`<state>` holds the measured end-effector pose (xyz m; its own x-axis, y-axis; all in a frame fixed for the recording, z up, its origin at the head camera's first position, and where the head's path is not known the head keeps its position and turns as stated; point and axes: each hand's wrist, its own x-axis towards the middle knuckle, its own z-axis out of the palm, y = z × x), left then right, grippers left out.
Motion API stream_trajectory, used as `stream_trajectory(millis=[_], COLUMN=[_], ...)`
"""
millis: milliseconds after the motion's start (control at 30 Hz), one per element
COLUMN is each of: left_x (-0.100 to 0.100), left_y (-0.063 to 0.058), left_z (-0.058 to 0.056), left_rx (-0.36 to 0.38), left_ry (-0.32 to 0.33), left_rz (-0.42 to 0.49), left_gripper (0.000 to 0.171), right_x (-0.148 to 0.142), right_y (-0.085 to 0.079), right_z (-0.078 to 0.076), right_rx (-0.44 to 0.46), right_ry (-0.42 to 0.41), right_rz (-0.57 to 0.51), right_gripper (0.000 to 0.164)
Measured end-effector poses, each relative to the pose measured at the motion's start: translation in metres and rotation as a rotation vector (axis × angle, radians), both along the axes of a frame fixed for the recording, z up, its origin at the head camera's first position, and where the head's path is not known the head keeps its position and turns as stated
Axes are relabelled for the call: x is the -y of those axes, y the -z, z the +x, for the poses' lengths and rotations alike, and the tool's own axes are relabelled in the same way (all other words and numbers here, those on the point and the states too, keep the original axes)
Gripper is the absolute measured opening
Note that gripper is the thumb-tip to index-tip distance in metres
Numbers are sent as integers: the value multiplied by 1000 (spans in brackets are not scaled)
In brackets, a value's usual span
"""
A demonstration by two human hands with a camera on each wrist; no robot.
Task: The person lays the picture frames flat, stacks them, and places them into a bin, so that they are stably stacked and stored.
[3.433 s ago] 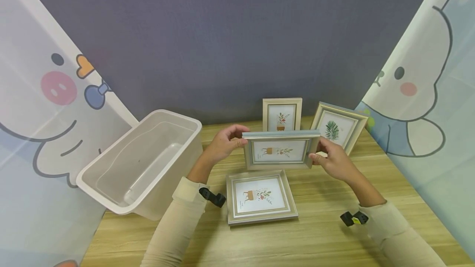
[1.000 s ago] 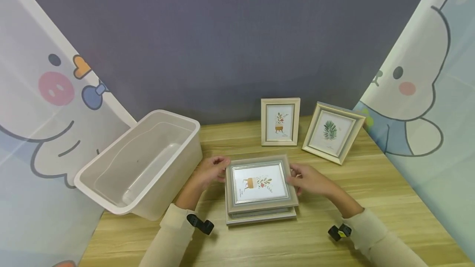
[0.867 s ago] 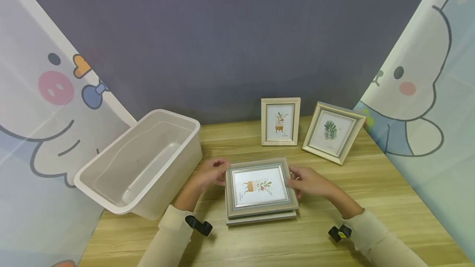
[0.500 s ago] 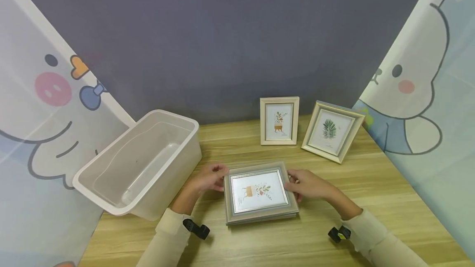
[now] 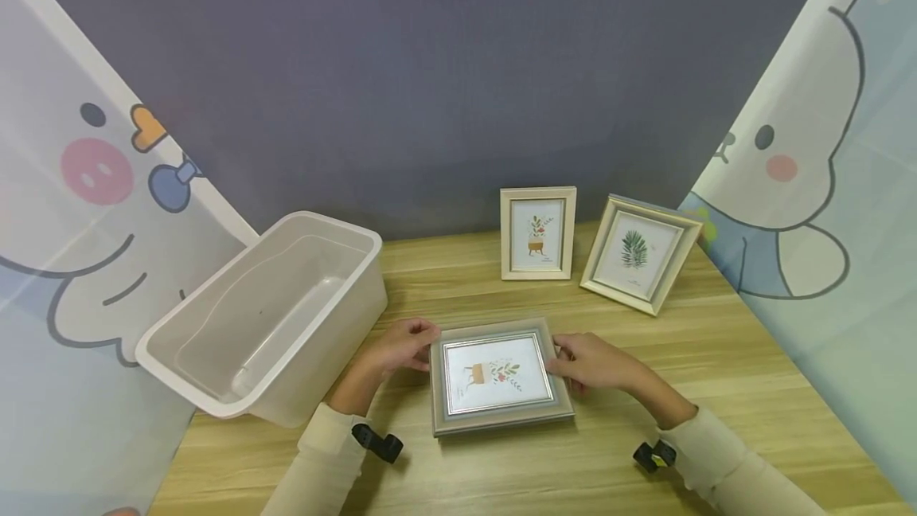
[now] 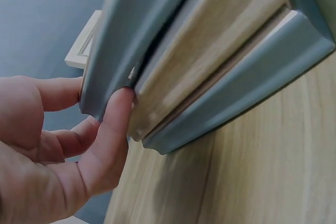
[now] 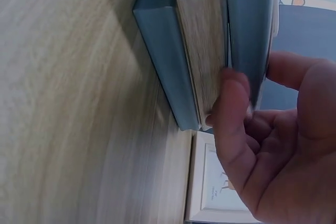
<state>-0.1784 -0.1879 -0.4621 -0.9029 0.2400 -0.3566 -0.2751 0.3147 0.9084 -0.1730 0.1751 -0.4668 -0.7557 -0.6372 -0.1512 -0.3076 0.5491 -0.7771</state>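
A picture frame [image 5: 494, 373] with a plant-pot print lies face up, its print turned sideways, on top of a stack in the middle of the table. My left hand [image 5: 403, 345] pinches its left edge, and my right hand [image 5: 591, 361] grips the right edge between thumb and fingers. In the left wrist view the upper frame [image 6: 136, 19] has a blue-grey side, with a thin gap beneath it. Under that show a tan wooden edge [image 6: 226, 35] and a lower blue-grey frame edge [image 6: 236, 95] against the table. From above, the top frame hides what lies below.
Behind the stack stand an upright cream frame [image 5: 537, 269] with a plant-pot print and a tilted frame [image 5: 641, 257] with a green-leaf print. A beige plastic bin [image 5: 337, 301] stands at the left. A dark panel [image 5: 444, 102] closes off the back of the wooden table [image 5: 516, 476].
Both hands have lowered the picture frame from a raised, upright hold onto the frame lying on the table. Over the last second it has settled lower, lining up over the stack.
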Motion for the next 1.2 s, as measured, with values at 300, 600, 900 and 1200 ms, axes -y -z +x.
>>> stream_trajectory(millis=[300,600,900,1200], left_x=[-1,0,-1,-2], left_y=[5,8,4,0], left_z=[-3,-6,-6,-9], left_rx=[-8,-25,-74,-95], left_ry=[-21,-19,-13,23], left_rz=[-44,-69,-124,-141], left_gripper=[31,28,27,35], right_x=[2,1,1,0], right_y=[1,1,0,-3], right_z=[2,3,2,0], right_rx=[15,23,25,43], right_ry=[1,7,4,-15], right_rz=[-7,-16,-8,2], right_gripper=[25,25,26,24])
